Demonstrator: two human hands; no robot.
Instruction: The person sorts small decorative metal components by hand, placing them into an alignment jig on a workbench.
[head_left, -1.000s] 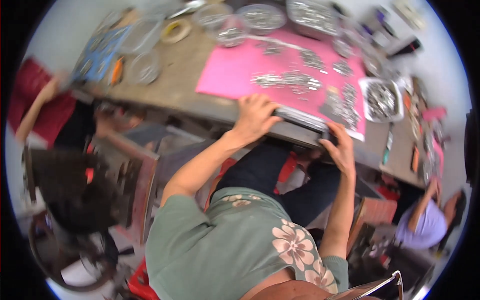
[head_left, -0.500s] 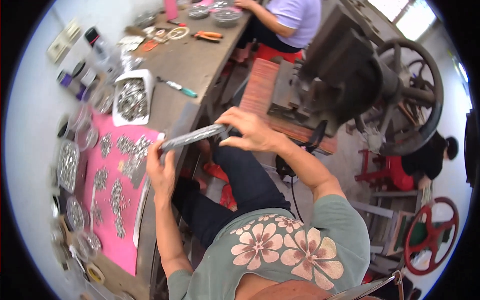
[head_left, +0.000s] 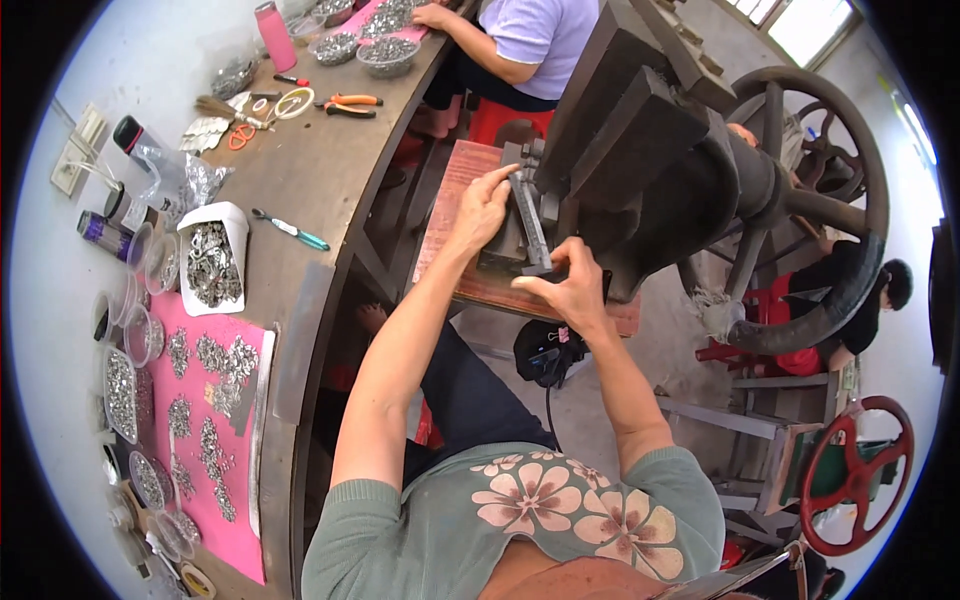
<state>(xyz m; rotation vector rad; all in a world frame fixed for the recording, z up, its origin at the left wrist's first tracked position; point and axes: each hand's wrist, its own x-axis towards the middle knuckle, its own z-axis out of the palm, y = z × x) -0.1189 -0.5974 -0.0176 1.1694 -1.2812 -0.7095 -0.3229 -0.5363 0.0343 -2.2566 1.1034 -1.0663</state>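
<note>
Both my hands hold a long narrow metal strip [head_left: 530, 215] loaded with small parts, set against the base of a dark iron press machine [head_left: 650, 170]. My left hand [head_left: 482, 205] grips its far end near the machine's jaw. My right hand [head_left: 568, 285] holds its near end, fingers curled over it. The strip rests on a reddish wooden board [head_left: 465, 180] under the press.
A long wooden workbench [head_left: 310, 180] on my left carries a pink mat [head_left: 195, 420] with several piles of small metal parts, bowls, a white box of parts [head_left: 212, 262], pliers and scissors. Another person in a lilac shirt [head_left: 545, 35] sits at the far end. Flywheels [head_left: 850, 475] stand right.
I have turned from the bench toward the press. The strip, carried in the air half a second ago, now lies against the machine's base with both hands still on it.
</note>
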